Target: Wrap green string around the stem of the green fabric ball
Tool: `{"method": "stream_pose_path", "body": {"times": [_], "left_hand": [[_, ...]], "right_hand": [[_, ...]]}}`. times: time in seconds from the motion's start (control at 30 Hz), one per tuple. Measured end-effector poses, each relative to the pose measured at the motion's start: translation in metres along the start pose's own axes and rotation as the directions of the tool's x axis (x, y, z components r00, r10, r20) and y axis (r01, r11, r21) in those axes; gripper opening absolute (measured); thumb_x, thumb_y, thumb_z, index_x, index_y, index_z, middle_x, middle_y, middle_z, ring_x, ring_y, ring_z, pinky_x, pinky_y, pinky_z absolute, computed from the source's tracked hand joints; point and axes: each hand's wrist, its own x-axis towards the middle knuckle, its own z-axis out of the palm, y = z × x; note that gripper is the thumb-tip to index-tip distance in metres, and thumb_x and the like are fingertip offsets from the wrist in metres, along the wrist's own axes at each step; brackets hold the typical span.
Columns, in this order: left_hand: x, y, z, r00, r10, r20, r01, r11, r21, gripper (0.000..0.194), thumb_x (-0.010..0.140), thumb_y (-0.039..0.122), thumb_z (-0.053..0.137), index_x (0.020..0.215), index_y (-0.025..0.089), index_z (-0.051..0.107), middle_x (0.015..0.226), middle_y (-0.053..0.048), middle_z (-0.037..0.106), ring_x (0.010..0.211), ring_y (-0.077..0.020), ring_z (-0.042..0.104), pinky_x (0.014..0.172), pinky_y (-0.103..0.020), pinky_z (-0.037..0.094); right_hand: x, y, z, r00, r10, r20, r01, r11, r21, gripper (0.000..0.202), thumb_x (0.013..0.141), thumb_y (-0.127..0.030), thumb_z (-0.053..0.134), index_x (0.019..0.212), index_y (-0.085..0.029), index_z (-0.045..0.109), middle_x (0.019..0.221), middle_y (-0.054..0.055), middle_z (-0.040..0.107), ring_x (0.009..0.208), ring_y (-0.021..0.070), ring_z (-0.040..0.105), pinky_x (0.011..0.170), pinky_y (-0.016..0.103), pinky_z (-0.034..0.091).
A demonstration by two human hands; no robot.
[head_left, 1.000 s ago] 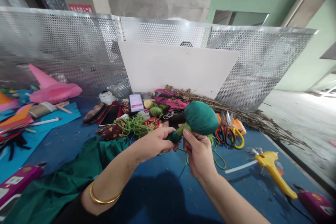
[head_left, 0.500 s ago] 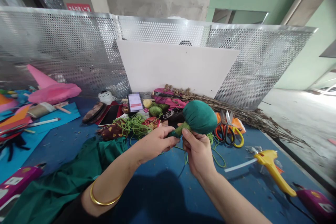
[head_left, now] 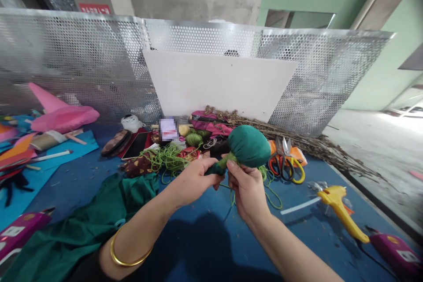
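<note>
With the left hand (head_left: 194, 181) gripping the cloth tail (head_left: 214, 168), that yarn wrap (head_left: 225, 160) might loosen if the pinching right hand (head_left: 250, 189) slackens.

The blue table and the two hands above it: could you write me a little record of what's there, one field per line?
Left hand: grips the narrow end of the green bundle
Right hand: fingers at its yarn-wrapped neck
Bundle shape: rounded cloth head, slim stem
Loose yarn: light green, tangled
Scissors: right of the bundle
Glue gun: yellow, lying at right
Loose cloth: dark green, at left
Table: blue
Backdrop: white board, perforated metal screen
</note>
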Motion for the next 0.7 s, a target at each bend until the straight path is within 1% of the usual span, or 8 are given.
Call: {"method": "stream_pose_path", "body": {"times": [0.13,0.2,0.3,0.4,0.47,0.53,0.63,0.7], "left_hand": [[-0.002,-0.001,-0.006,0.992,-0.079,0.097,0.092,0.987,-0.131,0.024,0.076,0.031,0.064,0.094,0.015,0.063,0.069,0.003,0.051,0.062,-0.0114,0.043,0.058,-0.023,0.036],[-0.003,-0.003,-0.009,0.992,-0.090,0.093,0.105,0.981,-0.161,0.035,0.080,0.041,0.063,0.106,0.016,0.063,0.072,0.001,0.053,0.064,-0.0129,0.046,0.060,-0.024,0.037],[-0.005,-0.007,-0.012,0.999,-0.044,0.015,0.044,0.998,-0.033,0.031,0.084,0.043,0.060,0.103,0.019,0.066,0.081,-0.003,0.059,0.075,-0.0165,0.051,0.067,-0.026,0.040],[-0.004,-0.007,-0.012,1.000,-0.011,-0.018,0.013,0.996,0.092,0.026,0.087,0.040,0.057,0.093,0.017,0.067,0.075,-0.001,0.056,0.070,-0.0155,0.048,0.063,-0.025,0.039],[-0.003,-0.006,-0.011,1.000,-0.015,-0.023,0.016,0.999,0.040,0.027,0.088,0.039,0.056,0.098,0.017,0.066,0.070,0.001,0.051,0.064,-0.0134,0.043,0.059,-0.024,0.037],[-0.003,-0.004,-0.011,1.000,-0.015,-0.007,0.014,0.998,-0.064,0.030,0.088,0.040,0.056,0.105,0.017,0.064,0.069,0.003,0.048,0.062,-0.0118,0.040,0.058,-0.022,0.036],[-0.003,-0.003,-0.014,0.999,-0.036,0.025,0.040,0.982,-0.186,0.036,0.085,0.045,0.061,0.108,0.017,0.063,0.072,0.003,0.048,0.065,-0.0110,0.041,0.061,-0.022,0.036],[-0.004,-0.002,-0.016,0.998,-0.059,0.017,0.061,0.973,-0.222,0.039,0.082,0.047,0.064,0.106,0.016,0.063,0.074,0.003,0.049,0.066,-0.0109,0.042,0.063,-0.022,0.036]], "right_hand": [[-0.002,-0.003,0.001,1.000,-0.011,0.001,0.011,1.000,-0.009,0.023,0.067,-0.034,0.080,0.072,-0.013,0.074,0.046,-0.007,0.040,0.044,0.0058,0.026,0.042,0.024,0.018],[-0.002,-0.004,0.001,1.000,-0.019,0.003,0.019,1.000,-0.005,0.024,0.067,-0.034,0.080,0.075,-0.013,0.075,0.047,-0.007,0.042,0.045,0.0060,0.026,0.042,0.024,0.018],[-0.001,-0.003,0.002,1.000,-0.015,0.007,0.015,1.000,0.010,0.022,0.068,-0.033,0.080,0.075,-0.013,0.073,0.047,-0.007,0.040,0.045,0.0061,0.026,0.043,0.024,0.017],[0.000,0.000,0.002,1.000,-0.006,0.017,0.005,0.999,0.034,0.023,0.067,-0.032,0.081,0.064,-0.015,0.066,0.046,-0.009,0.035,0.044,0.0059,0.023,0.042,0.024,0.017],[0.000,0.000,0.004,0.999,-0.011,0.036,0.009,0.998,0.056,0.029,0.065,-0.032,0.082,0.058,-0.017,0.058,0.047,-0.010,0.031,0.045,0.0058,0.022,0.043,0.024,0.019],[-0.001,-0.001,0.006,0.998,-0.017,0.055,0.011,0.995,0.101,0.032,0.066,-0.035,0.081,0.061,-0.018,0.055,0.050,-0.010,0.032,0.047,0.0067,0.026,0.044,0.023,0.025],[-0.005,-0.002,0.009,0.999,-0.014,0.044,0.005,0.980,0.199,0.028,0.075,-0.044,0.074,0.072,-0.020,0.059,0.056,-0.009,0.033,0.050,0.0084,0.031,0.046,0.022,0.031],[-0.008,-0.002,0.008,0.999,-0.028,0.026,0.021,0.975,0.220,0.029,0.082,-0.047,0.067,0.072,-0.020,0.059,0.057,-0.009,0.030,0.049,0.0084,0.029,0.045,0.022,0.030]]}}
